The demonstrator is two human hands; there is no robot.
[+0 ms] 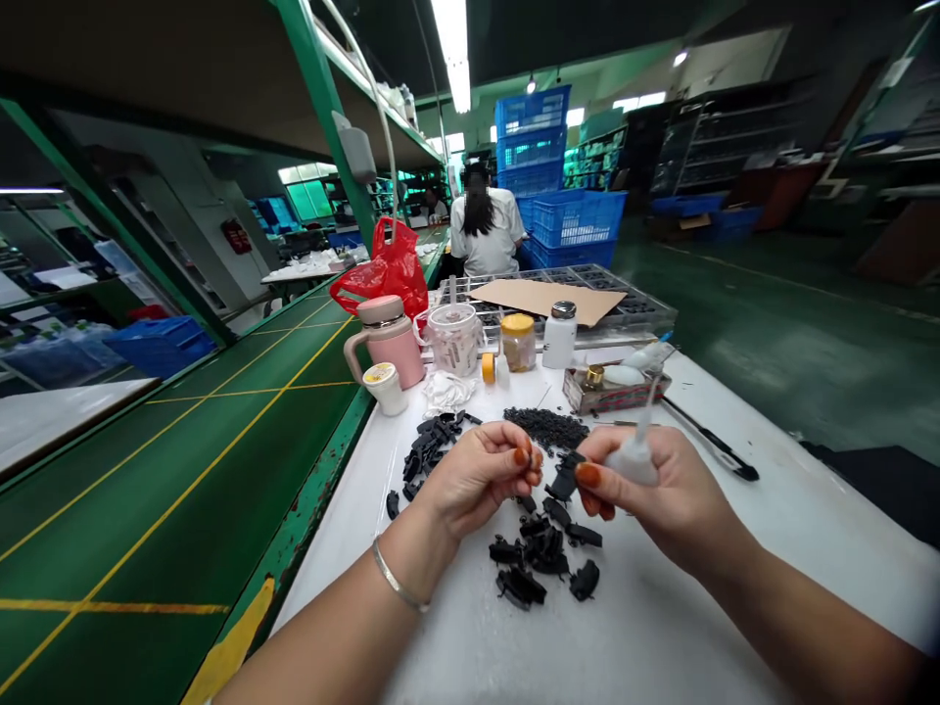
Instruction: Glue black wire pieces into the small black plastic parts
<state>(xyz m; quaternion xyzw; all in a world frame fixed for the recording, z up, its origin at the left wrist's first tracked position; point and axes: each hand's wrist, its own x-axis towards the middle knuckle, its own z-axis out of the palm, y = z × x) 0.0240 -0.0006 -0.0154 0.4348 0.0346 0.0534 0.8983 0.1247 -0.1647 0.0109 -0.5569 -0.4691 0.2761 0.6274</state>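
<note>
Over the white table, my left hand (485,475) is closed in a pinch; what sits between its fingertips is too small to make out. My right hand (650,485) is wrapped round a small white bottle (633,458) with a thin upright nozzle. A black part (564,480) shows at that hand's fingertips. Below and between the hands lie several loose black curved parts (540,543). More black parts (426,450) are heaped behind my left hand. A pile of tiny black pieces (544,427) lies farther back.
A pink mug (395,345), a clear tub (453,338), a yellow-lidded jar (518,345) and a white bottle (560,338) stand at the back. A small box (613,392) and a black tool (716,446) are at right. A green conveyor (220,460) runs left; a person (486,230) sits ahead.
</note>
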